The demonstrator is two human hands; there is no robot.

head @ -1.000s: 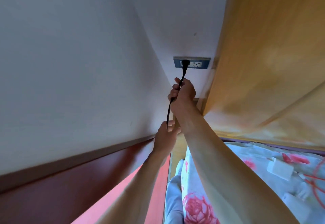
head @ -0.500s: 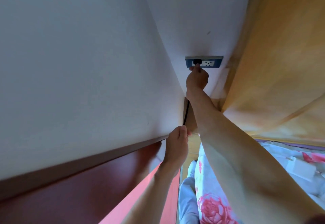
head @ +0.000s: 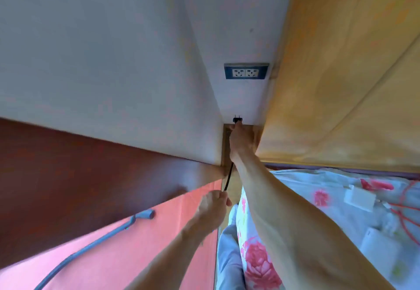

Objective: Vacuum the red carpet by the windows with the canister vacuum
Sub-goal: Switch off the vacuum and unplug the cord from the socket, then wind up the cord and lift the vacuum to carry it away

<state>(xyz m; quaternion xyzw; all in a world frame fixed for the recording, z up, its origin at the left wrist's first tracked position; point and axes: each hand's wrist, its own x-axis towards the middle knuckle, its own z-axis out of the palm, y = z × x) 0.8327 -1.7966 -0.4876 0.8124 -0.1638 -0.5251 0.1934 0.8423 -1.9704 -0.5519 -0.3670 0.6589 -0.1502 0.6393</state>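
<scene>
Black two-prong plug [head: 237, 119] clamped in right hand [head: 241, 144]; left hand [head: 213, 205] pinches thin black cord [head: 228, 179].

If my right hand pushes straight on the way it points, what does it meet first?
Probably the white wall just below the outlet; the plug in the right hand leads, though depth is unclear.
</scene>
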